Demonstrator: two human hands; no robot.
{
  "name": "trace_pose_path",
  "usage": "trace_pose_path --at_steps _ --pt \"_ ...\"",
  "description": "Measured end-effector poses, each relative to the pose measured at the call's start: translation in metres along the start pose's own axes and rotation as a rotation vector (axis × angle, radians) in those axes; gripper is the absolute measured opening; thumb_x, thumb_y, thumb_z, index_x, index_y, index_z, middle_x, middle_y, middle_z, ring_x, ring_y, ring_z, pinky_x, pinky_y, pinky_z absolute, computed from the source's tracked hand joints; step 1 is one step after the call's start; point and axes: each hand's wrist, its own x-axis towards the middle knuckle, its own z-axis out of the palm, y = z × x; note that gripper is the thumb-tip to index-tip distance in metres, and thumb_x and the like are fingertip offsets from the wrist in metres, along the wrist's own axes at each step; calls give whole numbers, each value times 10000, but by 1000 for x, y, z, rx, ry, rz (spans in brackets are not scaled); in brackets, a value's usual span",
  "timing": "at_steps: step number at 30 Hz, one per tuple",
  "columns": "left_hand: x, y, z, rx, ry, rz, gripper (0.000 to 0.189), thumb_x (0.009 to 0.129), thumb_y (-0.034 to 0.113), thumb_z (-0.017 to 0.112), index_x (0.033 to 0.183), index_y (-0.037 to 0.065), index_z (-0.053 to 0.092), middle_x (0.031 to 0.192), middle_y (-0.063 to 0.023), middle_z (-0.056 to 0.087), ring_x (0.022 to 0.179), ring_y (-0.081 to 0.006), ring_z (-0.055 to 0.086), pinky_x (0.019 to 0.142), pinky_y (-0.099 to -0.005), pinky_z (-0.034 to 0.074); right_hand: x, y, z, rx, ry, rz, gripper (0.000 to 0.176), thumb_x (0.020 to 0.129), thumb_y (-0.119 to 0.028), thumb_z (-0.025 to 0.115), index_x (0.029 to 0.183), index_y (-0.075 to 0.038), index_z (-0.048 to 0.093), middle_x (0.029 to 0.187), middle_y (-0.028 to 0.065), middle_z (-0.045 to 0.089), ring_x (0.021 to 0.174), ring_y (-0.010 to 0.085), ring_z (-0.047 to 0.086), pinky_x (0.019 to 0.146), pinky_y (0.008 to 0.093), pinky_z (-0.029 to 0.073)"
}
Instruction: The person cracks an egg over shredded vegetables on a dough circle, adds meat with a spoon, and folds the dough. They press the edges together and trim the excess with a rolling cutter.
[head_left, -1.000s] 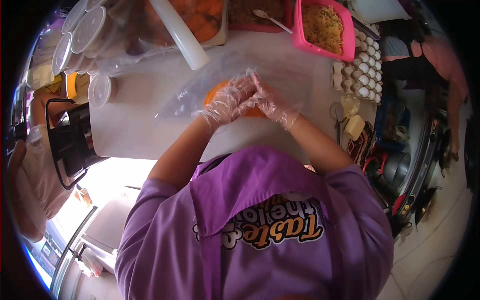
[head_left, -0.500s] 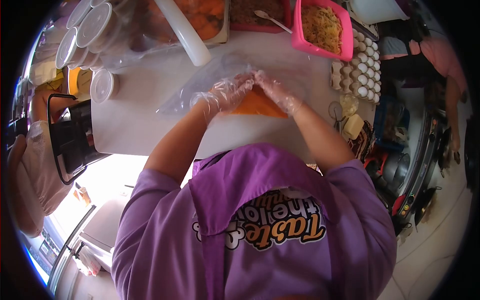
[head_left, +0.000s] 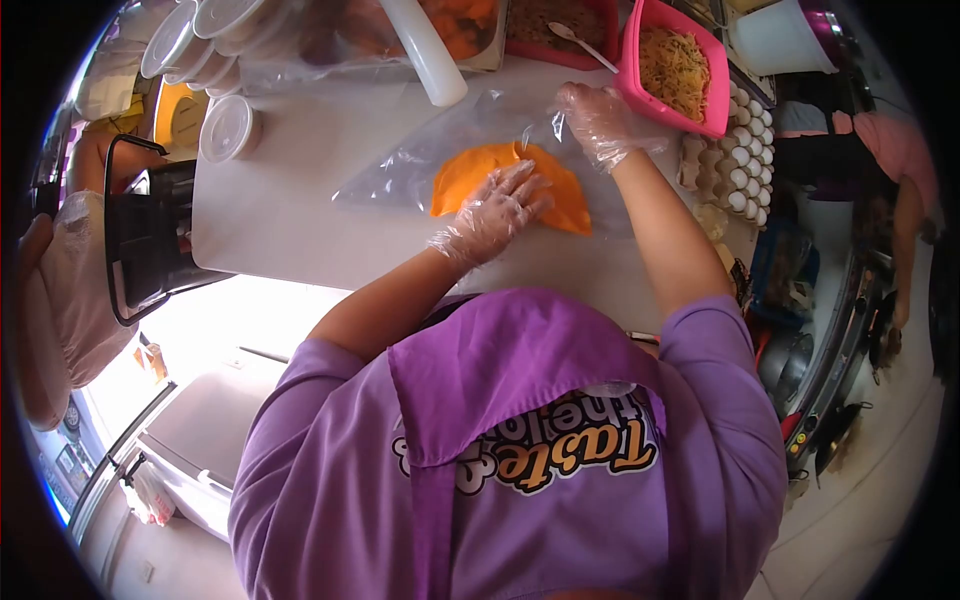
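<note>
A flat, half-moon piece of orange dough [head_left: 465, 172] lies on a clear plastic sheet [head_left: 390, 172] spread over the table. My left hand [head_left: 497, 210], in a clear disposable glove, rests on the dough's front part with its fingers spread. Farther back on the right, my gloved right hand [head_left: 598, 120] has its fingers curled at the sheet's far edge, seemingly pinching the plastic. Just beyond that hand stands a pink container [head_left: 720, 112] of shredded yellowish filling [head_left: 675, 75].
A white rolling pin [head_left: 430, 60] lies behind the sheet. Lidded plastic tubs [head_left: 228, 130] stand at the left of the white table [head_left: 290, 225]. Egg trays [head_left: 745, 165] sit at the right edge. A spoon [head_left: 585, 45] rests in another tub; another person [head_left: 880, 140] stands at right.
My hands have parted from their meeting point at the far edge of the dough. The left came back onto the dough, the right moved away rightward, and more dough shows.
</note>
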Motion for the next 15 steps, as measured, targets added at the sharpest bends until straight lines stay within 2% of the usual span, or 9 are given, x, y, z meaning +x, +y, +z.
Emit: trace_pose_path --at_steps 2,4,5,7,10,13,15 --pt "2 -1 3 5 5 7 416 849 150 458 1262 148 504 1434 -60 357 1371 -281 259 1049 -454 316 -1 -1 -4 -65 -5 20 122 815 -229 603 883 -128 618 904 101 664 882 311 621 752 413 465" --pt "3 -1 4 37 12 -2 426 847 157 464 1272 152 497 1445 -59 345 1374 -279 254 1057 -451 309 -3 -2 -10 37 171 -96 169 830 -275 594 931 -150 646 888 95 674 826 311 633 736 407 479" --pt "4 -1 5 37 14 2 426 847 157 464 1272 152 497 1445 -59 345 1374 -279 254 1057 -451 309 -5 -5 -16 34 172 -94 169 830 -275 594 931 -150 646 888 95 674 826 311 633 736 407 479" --pt "4 0 5 20 24 -15 437 843 151 471 1280 150 488 1450 -61 339 1373 -287 252 1064 -459 299 -11 -12 -35 70 47 51 209 842 -347 582 976 -217 677 815 94 669 784 306 632 707 413 494" --pt "4 -2 7 -19 44 0 443 837 139 478 1280 137 486 1446 -69 341 1366 -296 261 1061 -472 300 -14 -21 -57 179 -36 83 221 824 -385 598 969 -248 694 809 73 669 778 289 634 713 401 502" --pt "4 -3 6 -19 33 10 453 829 121 489 1282 124 480 1447 -84 334 1357 -304 276 1054 -483 308 -17 -36 -80 190 -65 152 176 816 -319 614 899 -190 700 853 28 679 772 266 638 690 368 501" --pt "3 -3 2 -29 41 22 458 820 119 503 1277 117 482 1436 -90 349 1345 -311 293 1052 -484 309 -19 -40 -91 168 -64 103 165 817 -301 615 901 -186 700 850 32 679 772 264 636 688 359 500"
